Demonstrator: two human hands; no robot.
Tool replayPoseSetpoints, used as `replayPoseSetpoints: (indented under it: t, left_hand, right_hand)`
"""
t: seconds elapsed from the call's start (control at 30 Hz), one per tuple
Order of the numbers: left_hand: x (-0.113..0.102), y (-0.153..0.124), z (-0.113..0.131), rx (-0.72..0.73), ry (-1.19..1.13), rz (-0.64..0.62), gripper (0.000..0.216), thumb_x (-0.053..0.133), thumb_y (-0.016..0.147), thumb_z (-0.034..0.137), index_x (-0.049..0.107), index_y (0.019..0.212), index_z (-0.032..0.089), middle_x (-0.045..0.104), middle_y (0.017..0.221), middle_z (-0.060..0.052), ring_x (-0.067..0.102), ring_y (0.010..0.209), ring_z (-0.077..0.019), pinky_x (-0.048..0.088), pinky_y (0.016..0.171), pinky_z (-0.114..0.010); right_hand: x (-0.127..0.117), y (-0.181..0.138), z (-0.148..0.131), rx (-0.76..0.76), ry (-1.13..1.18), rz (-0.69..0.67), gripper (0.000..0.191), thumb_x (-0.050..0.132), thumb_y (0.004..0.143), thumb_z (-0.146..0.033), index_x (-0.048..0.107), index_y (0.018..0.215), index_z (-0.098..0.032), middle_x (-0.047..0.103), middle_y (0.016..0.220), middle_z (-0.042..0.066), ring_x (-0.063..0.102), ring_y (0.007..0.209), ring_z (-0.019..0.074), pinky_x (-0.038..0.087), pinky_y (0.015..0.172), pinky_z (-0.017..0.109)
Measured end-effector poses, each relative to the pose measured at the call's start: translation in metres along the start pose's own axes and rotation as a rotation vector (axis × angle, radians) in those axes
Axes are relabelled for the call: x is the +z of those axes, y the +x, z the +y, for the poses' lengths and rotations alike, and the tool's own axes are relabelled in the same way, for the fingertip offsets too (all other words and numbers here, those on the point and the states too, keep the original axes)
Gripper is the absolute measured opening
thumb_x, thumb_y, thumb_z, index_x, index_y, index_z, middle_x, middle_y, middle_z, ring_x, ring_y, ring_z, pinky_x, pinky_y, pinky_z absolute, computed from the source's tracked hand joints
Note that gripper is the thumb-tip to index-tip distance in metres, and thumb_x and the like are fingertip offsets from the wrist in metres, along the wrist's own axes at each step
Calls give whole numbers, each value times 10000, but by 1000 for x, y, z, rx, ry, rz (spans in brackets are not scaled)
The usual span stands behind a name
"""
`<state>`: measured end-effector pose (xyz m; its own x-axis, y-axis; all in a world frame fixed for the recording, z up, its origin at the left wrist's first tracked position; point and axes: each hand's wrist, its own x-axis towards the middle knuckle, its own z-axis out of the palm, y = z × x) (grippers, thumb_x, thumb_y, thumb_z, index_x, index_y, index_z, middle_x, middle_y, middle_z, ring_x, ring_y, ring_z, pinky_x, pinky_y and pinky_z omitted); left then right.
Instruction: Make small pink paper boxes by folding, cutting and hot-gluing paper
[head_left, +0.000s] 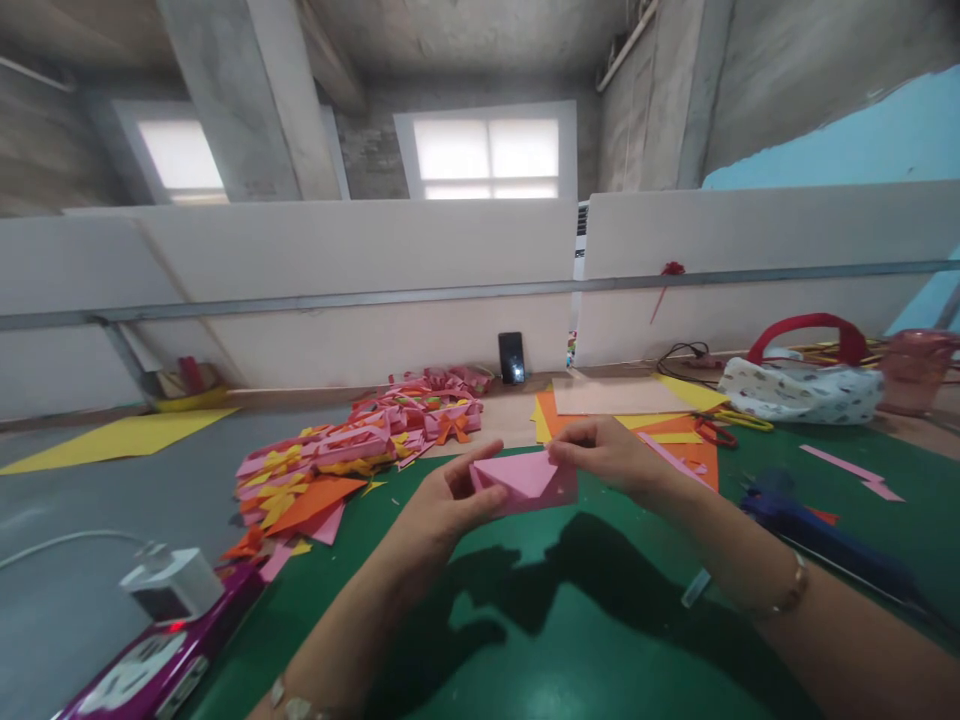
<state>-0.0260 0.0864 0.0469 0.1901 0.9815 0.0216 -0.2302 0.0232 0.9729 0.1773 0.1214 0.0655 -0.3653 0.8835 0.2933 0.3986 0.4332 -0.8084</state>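
A folded piece of pink paper (529, 480), shaped like a small envelope with a triangular flap, is held above the green mat (592, 640). My left hand (450, 500) grips its left end, thumb in front and fingers behind. At the upper right corner my right hand (600, 453) pinches the paper between thumb and fingertips. Shadows of both hands fall on the mat below. A blue glue gun (814, 535) lies to the right, partly behind my right forearm, with a clear glue stick end (696, 588) showing on the near side.
A heap of pink, orange and yellow paper pieces (360, 430) lies left. Orange sheets (551, 415), scissors (716, 432), a patterned fabric basket (802, 390) and pink strips (851, 470) are right. A phone (511, 358) leans at the back; a purple power strip (165, 650) sits front left.
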Motion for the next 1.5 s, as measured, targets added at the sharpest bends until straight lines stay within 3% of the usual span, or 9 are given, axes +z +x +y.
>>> replayPoseSetpoints:
  t: [0.07,0.17,0.27,0.33,0.47,0.77,1.17,1.33,1.5]
  left_hand:
    - [-1,1,0,5,13,19,598,802,494,309,624,1052,187,687,851,-52,609,729,-160,455,689,-276]
    - [-4,3,0,-19,46,52,412,744,572,389,671,907,162,656,688,-16,557,576,-112,415,558,-224]
    - [-3,3,0,10,186,67,339,715,597,408,682,803,140,606,594,7,491,511,-91,350,492,-198]
    - [0,2,-1,46,298,43,320,712,595,398,685,756,123,588,588,7,467,528,-92,326,490,-194]
    - [5,0,-4,35,358,-28,334,683,618,423,689,771,127,570,607,10,430,544,-86,287,486,-189]
    - [0,4,-7,3,347,-34,372,657,621,480,682,721,123,531,549,26,384,498,-69,240,462,-184]
    - [3,3,-2,62,136,32,316,728,589,286,712,888,186,716,789,-30,592,691,-150,438,636,-240]
    - [3,0,3,93,74,70,329,706,619,266,701,937,184,717,795,-32,613,758,-180,452,687,-264]
    - [0,-1,3,2,-35,79,316,718,606,227,703,919,186,712,735,-23,603,662,-137,437,603,-221]
  right_hand:
    - [0,-1,-1,-39,-1,-53,272,518,813,-362,670,830,-137,651,795,45,578,739,153,426,615,242]
    - [5,-5,-8,-266,-104,-80,428,648,720,-383,592,1089,-173,595,1067,79,539,950,189,434,770,286]
    - [17,-9,-13,-376,-180,-15,370,674,707,-357,617,1022,-171,623,942,56,547,851,167,429,739,272]
    - [26,-11,-13,-338,-200,56,212,592,782,-337,661,866,-156,617,741,23,530,684,133,411,619,240]
    - [32,-12,-8,-267,-229,133,268,540,812,-321,667,661,-138,537,554,-6,456,544,103,339,500,214]
    - [28,-11,-10,-282,-245,127,201,583,772,-273,639,636,-135,543,562,-18,422,533,90,316,495,207]
    - [24,-10,-8,-245,-118,62,150,587,762,-255,698,758,-155,614,627,-3,492,575,101,370,521,203]
    - [17,-9,-12,-170,117,-62,237,568,752,-193,680,958,-164,668,801,21,562,690,125,420,577,207]
    - [18,-8,-9,-55,304,-21,232,592,722,-200,709,916,-149,697,803,43,603,729,158,466,638,261]
